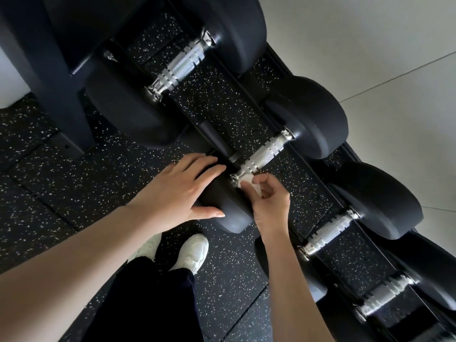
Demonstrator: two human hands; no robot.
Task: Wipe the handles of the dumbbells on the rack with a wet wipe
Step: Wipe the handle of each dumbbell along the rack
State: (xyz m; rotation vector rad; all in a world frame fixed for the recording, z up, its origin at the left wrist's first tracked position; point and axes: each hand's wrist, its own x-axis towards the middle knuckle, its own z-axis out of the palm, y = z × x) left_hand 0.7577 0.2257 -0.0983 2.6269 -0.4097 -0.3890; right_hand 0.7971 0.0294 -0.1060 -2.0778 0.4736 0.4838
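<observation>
Several black dumbbells with knurled chrome handles lie across a black rack (pixel 318 191) that runs from top left to bottom right. My right hand (pixel 267 201) pinches a small white wet wipe (pixel 246 180) against the near end of the middle dumbbell's handle (pixel 262 154). My left hand (pixel 181 191) rests with spread fingers on that dumbbell's near head (pixel 229 213). A larger dumbbell's handle (pixel 181 65) lies above, and two more handles (pixel 329 232) (pixel 385 296) lie to the lower right.
The floor is black rubber matting with white specks (pixel 61 193). A black rack upright (pixel 49 77) stands at the upper left. A pale wall (pixel 370 45) lies behind the rack. My white shoes (pixel 192 253) and dark trousers are just below the hands.
</observation>
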